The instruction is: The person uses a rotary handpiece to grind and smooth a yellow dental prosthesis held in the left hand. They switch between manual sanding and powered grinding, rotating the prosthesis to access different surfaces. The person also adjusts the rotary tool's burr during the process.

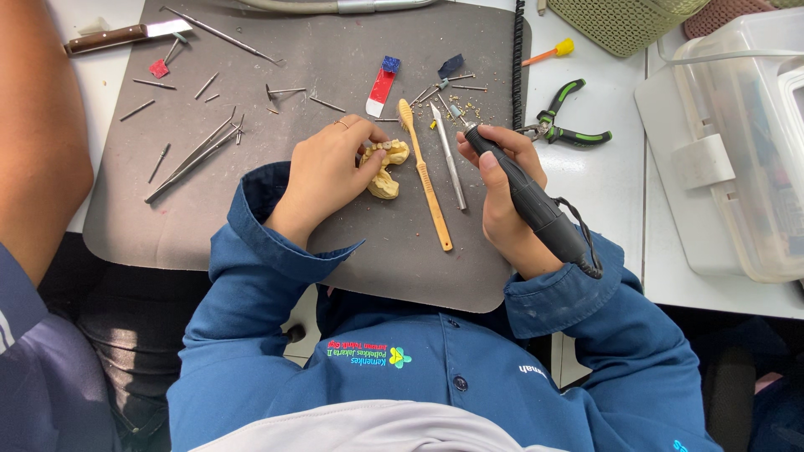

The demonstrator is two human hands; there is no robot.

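1. At the far left, another person's arm [38, 142] leans over the left edge of the grey mat [335, 251]. Beside it the mat has thin metal picks and long tweezers [194, 157] spread about, with bare mat between them.
2. The left hand [328, 174] rests on the middle of the mat. Its fingers and thumb pinch the yellow tooth model [386, 169] tight.
3. The tooth model is pale yellow and lumpy, with a row of small teeth along its top edge. It sits near the middle of the mat, and its teeth end points up and to the right.
4. Just right of it lies a yellow toothbrush [425, 180]. Its long handle runs down toward the person, brush end away. A thin metal tool [450, 159] lies next to it.
5. The right hand [502, 188] wraps around a black power tool [528, 197] like a fat pen. The tip points up and left, close to the model but not touching it. Its long body slants down to the right, over the mat's right edge.
6. On the white table [611, 184] to the right lie green pliers [563, 121], then a clear plastic box [737, 151]. There is bare table between them.
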